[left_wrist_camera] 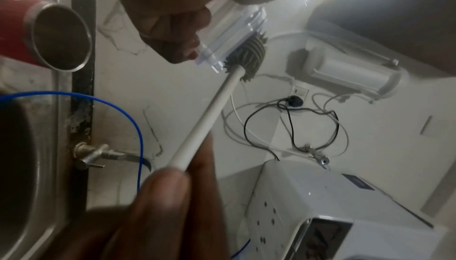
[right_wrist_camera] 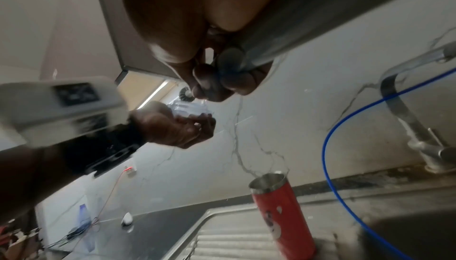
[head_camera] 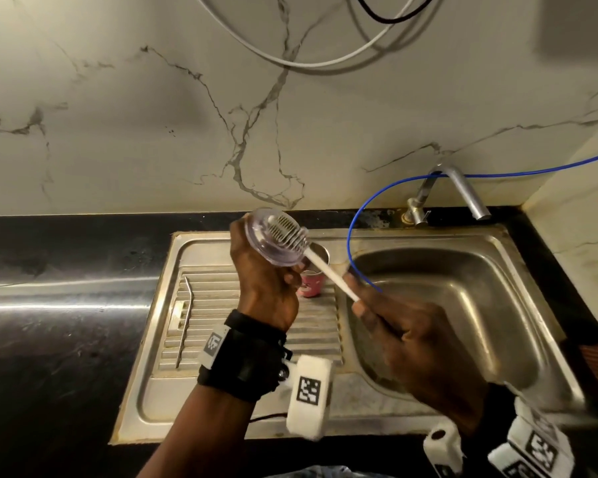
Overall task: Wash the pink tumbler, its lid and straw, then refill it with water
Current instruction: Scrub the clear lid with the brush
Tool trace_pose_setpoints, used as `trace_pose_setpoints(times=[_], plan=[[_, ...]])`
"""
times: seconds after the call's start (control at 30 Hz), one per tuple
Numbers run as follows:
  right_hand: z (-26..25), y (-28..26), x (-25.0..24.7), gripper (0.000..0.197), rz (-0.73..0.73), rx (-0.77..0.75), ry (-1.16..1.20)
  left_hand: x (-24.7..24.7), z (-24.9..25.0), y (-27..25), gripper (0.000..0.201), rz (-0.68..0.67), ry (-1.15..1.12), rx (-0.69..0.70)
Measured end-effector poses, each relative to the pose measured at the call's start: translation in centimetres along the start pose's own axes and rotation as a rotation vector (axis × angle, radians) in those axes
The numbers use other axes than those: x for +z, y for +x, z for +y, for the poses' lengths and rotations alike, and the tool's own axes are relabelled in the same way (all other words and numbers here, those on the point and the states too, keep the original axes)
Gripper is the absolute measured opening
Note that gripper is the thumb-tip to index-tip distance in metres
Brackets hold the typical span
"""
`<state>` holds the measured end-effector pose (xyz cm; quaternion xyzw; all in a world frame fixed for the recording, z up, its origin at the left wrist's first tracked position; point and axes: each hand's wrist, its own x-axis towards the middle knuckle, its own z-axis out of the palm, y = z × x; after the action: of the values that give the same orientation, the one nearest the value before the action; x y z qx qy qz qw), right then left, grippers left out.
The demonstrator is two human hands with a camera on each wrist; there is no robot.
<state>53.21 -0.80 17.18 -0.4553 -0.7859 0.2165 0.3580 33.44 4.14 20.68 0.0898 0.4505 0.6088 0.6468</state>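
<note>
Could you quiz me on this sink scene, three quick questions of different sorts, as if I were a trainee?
1. True or false: the left hand holds the clear lid.
2. Multiple choice: where does the tumbler stand? A) in the basin, B) upright on the drainboard, C) on the black counter.
3. Fill in: the right hand grips the white handle of a ____, its bristles against the lid.

Key
1. True.
2. B; it stands open, with no lid.
3. Brush. The metal straw lies untouched on the drainboard's left side.
</note>
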Motion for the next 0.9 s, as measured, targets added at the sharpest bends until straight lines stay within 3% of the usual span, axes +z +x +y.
trace_pose_setpoints(times=[0.1, 0.27, 0.43, 0.67, 0.9], plan=[[-0.3, -1.0, 0.3, 0.052, 0.002, -0.019, 0.041, 0.1, 0.4, 0.1, 0.065, 0.048, -0.042, 0.020], [0.1, 0.5, 1.2, 0.043, 0.089, -0.018, -0.001, 1.0, -2.1, -0.3, 0.060, -0.005, -0.012, 0.008], [0.3, -1.4, 0.7, 0.049, 0.008, -0.043, 0.050, 0.5, -0.8, 0.7, 0.060, 0.134, -0.015, 0.060], [1.1, 1.3, 0.7, 0.045, 0.122, 0.038, -0.033, 1.0, -3.3, -0.5, 0.054, 0.019, 0.021, 0.074], [0.9, -1.4, 1.1, 0.047, 0.000, 0.022, 0.039, -0.1, -1.6, 1.0, 0.055, 0.099, -0.052, 0.123]])
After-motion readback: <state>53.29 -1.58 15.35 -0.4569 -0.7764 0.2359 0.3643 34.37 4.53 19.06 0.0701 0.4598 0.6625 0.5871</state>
